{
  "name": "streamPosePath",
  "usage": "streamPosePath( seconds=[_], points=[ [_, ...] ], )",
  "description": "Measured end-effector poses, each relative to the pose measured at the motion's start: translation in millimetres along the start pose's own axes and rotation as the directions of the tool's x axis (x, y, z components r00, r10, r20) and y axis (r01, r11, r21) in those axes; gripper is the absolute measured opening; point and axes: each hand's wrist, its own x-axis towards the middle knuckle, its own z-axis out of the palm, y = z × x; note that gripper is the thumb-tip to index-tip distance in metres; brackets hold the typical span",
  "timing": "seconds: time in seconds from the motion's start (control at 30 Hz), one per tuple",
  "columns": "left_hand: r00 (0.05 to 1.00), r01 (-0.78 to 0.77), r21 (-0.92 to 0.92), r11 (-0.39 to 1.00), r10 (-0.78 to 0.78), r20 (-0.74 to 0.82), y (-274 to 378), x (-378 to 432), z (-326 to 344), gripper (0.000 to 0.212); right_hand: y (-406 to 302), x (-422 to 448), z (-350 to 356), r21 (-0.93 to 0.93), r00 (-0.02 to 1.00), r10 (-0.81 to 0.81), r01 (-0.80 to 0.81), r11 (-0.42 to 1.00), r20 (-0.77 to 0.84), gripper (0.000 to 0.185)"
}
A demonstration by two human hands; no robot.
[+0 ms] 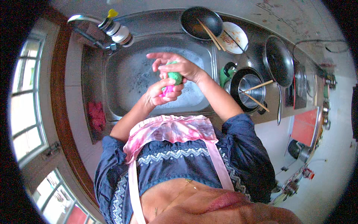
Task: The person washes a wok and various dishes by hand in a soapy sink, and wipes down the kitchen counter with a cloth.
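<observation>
Over the stainless steel sink basin (120, 72), which holds sudsy water, my two hands meet. My left hand (165, 91) is closed around a crumpled pink cloth or sponge (167, 90) with a green scrubbing pad (175, 77) bulging out above it. Just above, my right hand (177, 65) lies against the green pad, its index finger stretched out to the left and the other fingers partly bent. Whether the pink and green parts are one piece cannot be told.
A faucet (84, 19) and bottles (120, 33) stand at the back left. To the right are a black wok (201, 23), a food-stained white plate (236, 42), a pot (235, 86) with chopsticks (258, 85) across it, and a dark pan (278, 61). A red cloth (96, 116) lies left.
</observation>
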Motion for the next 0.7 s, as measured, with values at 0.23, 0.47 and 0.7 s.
streamPosePath(
  seconds=[0.23, 0.47, 0.7],
  points=[
    [0.918, 0.145, 0.413, 0.899, 0.034, -0.395, -2, 8, -33, 0.018, 44, -3, -18, -0.167, 0.978, 0.025, -0.061, 0.984, -0.209, 0.034],
    [0.779, 0.171, 0.636, 0.752, 0.292, -0.555, -15, 22, -60, 0.019, 92, 6, -35, -0.203, 0.884, -0.075, -0.023, 0.979, -0.462, 0.028],
    [0.628, 0.4, 0.8, 0.447, 0.502, -0.595, -15, 35, -90, 0.018, 122, 16, -46, -0.194, 0.754, -0.136, 0.012, 0.981, -0.643, 0.033]
  ],
)
